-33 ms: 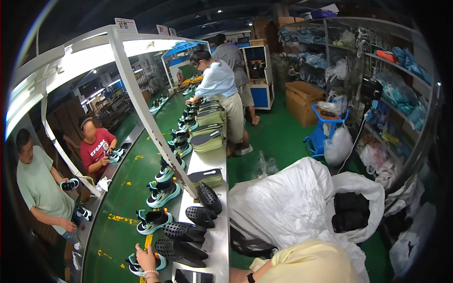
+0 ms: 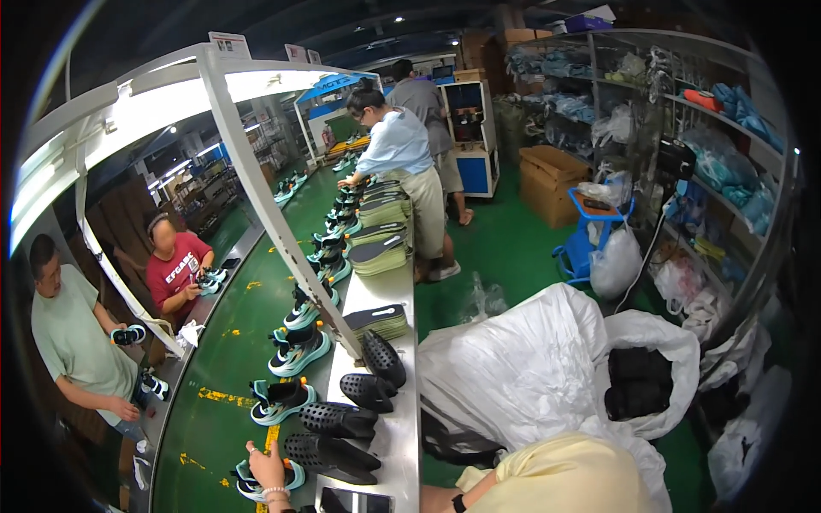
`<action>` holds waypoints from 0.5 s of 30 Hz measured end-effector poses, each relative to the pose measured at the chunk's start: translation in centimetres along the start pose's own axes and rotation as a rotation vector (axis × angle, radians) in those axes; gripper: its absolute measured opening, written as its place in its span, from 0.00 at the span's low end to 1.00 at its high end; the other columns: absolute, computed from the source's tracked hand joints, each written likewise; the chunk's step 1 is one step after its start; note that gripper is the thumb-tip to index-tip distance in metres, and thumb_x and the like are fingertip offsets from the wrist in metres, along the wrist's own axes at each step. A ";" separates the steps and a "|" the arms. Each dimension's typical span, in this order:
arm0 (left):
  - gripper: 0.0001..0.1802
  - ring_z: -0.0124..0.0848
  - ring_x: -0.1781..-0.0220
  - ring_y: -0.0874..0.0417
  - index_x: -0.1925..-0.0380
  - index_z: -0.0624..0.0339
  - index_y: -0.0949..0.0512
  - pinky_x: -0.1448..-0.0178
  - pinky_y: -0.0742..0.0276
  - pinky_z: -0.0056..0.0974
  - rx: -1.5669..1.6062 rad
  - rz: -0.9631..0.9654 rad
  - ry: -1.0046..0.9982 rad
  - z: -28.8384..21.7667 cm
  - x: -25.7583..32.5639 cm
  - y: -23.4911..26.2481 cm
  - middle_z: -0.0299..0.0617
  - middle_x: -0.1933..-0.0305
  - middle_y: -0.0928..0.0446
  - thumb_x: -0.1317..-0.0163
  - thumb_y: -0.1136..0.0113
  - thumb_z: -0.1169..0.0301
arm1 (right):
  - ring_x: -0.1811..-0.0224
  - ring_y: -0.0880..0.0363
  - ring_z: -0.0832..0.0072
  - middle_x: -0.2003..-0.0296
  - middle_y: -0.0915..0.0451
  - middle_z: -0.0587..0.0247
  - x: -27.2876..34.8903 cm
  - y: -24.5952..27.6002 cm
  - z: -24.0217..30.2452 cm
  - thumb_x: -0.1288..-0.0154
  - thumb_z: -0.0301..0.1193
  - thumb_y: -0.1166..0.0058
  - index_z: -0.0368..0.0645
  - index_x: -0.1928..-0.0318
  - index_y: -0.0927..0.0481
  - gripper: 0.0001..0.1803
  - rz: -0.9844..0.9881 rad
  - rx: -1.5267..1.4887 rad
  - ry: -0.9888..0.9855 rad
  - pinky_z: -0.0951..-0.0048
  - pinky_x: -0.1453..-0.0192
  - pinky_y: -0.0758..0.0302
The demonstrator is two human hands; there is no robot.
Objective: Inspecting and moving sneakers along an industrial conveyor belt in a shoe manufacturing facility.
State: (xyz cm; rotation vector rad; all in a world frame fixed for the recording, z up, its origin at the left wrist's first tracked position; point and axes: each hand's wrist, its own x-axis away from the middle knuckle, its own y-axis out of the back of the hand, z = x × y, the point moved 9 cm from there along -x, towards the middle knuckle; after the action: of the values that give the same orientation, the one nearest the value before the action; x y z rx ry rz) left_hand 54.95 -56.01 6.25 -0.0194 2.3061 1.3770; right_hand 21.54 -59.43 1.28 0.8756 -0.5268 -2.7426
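Observation:
Low on the conveyor, my left hand, with a beaded bracelet at its wrist, lies over a black, white and mint sneaker. Its fingers seem closed on the shoe's upper part, partly hidden by the hand. Beyond it stands another sneaker, the nearest of a row running away along the belt. Right of my left hand, black perforated shoe forms lie on the metal ledge. A forearm with a dark band shows at the lower edge beside a pale yellow shirt; my right hand is out of view.
The green conveyor curves away at left, under a white frame post. Stacked insoles line the ledge. Large white sacks fill the floor at right, before shelves. Co-workers stand across the belt and farther along it.

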 end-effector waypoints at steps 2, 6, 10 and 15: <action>0.41 0.62 0.57 0.19 0.40 0.62 0.37 0.51 0.23 0.55 -0.039 0.118 0.079 -0.2 -0.3 -0.2 0.64 0.61 0.20 0.52 0.29 0.62 | 0.75 0.23 0.52 0.76 0.22 0.47 0.1 -0.3 -0.3 0.30 0.37 0.49 0.41 0.69 0.22 0.14 0.023 -0.019 -0.034 0.56 0.73 0.29; 0.39 0.60 0.53 0.18 0.35 0.54 0.41 0.49 0.22 0.54 0.065 0.353 0.129 -1.0 -1.0 -3.1 0.66 0.58 0.19 0.51 0.43 0.76 | 0.77 0.24 0.54 0.75 0.22 0.47 -0.3 0.1 -1.1 0.31 0.36 0.49 0.40 0.70 0.21 0.13 0.105 -0.078 -0.119 0.59 0.73 0.28; 0.38 0.60 0.58 0.17 0.29 0.47 0.45 0.54 0.23 0.57 0.175 0.327 0.013 -5.0 -4.0 -4.7 0.66 0.62 0.20 0.41 0.50 0.78 | 0.76 0.22 0.53 0.77 0.23 0.48 -0.3 -0.4 -4.9 0.31 0.35 0.48 0.43 0.61 0.21 0.09 0.184 -0.086 -0.204 0.60 0.73 0.27; 0.42 0.58 0.60 0.17 0.29 0.39 0.42 0.55 0.22 0.57 0.171 0.202 -0.191 -4.6 -7.2 -4.6 0.61 0.63 0.19 0.46 0.49 0.80 | 0.78 0.21 0.54 0.79 0.22 0.53 -2.9 -1.7 -4.3 0.32 0.35 0.47 0.45 0.62 0.21 0.07 0.288 -0.076 -0.159 0.60 0.73 0.25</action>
State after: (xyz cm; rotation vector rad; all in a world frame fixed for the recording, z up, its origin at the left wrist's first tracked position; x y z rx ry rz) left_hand 60.80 -63.71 7.02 0.3906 2.3031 1.2101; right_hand 26.25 -58.10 -1.18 0.5203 -0.5274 -2.5590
